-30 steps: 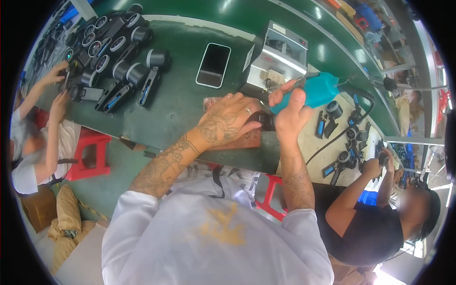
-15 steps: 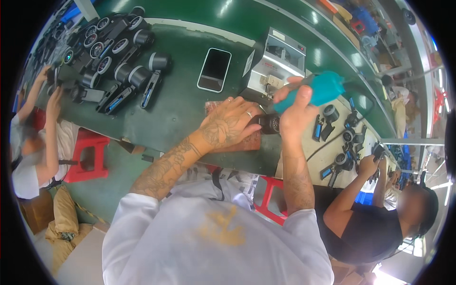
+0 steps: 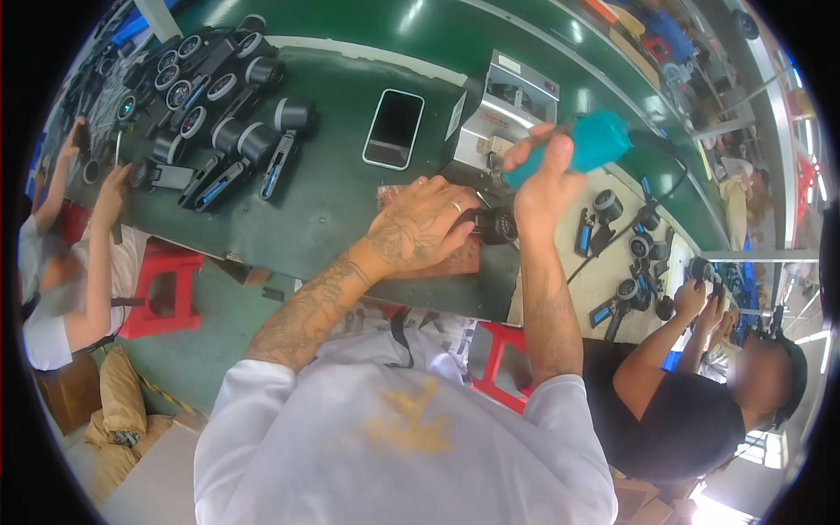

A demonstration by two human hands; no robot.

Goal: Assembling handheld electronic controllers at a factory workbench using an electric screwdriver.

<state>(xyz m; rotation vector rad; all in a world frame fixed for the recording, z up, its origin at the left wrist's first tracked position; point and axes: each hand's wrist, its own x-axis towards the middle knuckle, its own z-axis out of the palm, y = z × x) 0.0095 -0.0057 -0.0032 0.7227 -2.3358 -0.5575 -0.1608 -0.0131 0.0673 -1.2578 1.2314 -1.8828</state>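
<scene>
My right hand is wrapped round a teal electric screwdriver, tilted, its cable trailing off to the right. Below it, my left hand bends its fingers over a black round-headed device, holding it down on a reddish-brown pad. Only the vented round end of that device shows plainly; the rest lies under my fingers. The screwdriver's tip is just above the device, near a grey box-shaped machine, and I cannot tell whether it touches anything.
A phone lies on the green bench. Several similar black devices are piled at the left, and more parts lie on a pale board at the right. Co-workers sit on both sides. A red stool stands at the left.
The screwdriver has tilted slightly and shifted a little in my right hand's grip area. My left hand and the device have hardly moved. Both co-workers' hands have shifted.
</scene>
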